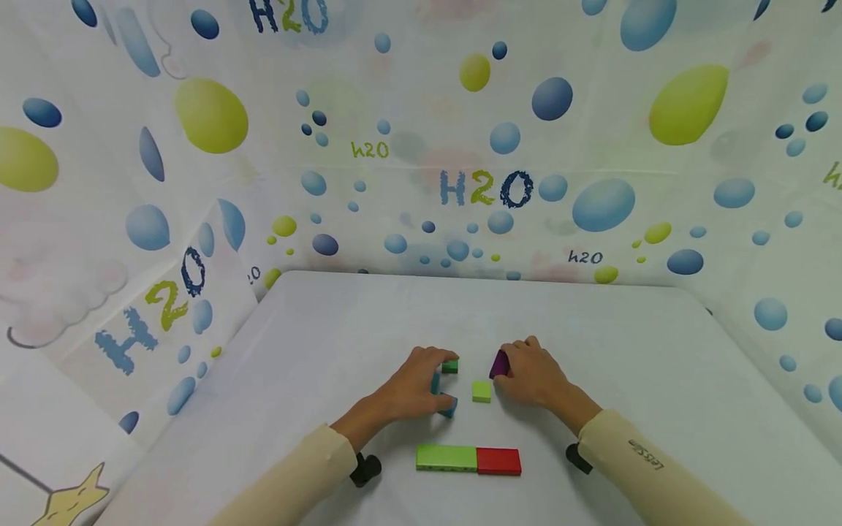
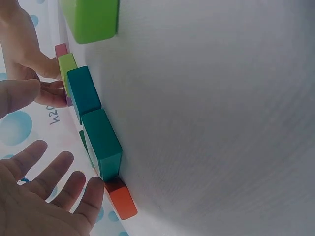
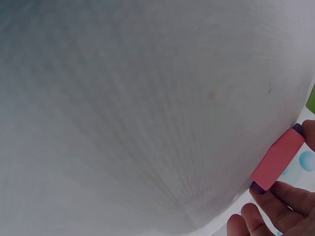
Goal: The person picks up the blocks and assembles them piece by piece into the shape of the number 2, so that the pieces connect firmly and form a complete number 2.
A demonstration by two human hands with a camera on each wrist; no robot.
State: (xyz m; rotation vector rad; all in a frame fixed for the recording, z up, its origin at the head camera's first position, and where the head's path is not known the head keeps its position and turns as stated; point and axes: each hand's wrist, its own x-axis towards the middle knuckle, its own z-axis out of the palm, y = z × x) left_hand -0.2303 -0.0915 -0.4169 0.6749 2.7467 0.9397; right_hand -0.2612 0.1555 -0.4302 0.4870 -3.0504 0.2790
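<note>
My left hand is spread around a small group of blocks, its thumb near a blue block and its forefinger at a dark green block. In the left wrist view its fingers are apart beside a teal block, with another teal block above that and an orange block below. My right hand pinches a purple block by its ends. Against the purple one, a pinkish red block shows in the right wrist view; the hand hides it from the head view.
Between the hands lies a light green block. Nearer me, a long green block and a red block lie end to end. All rest on a white table, with a patterned curtain behind it.
</note>
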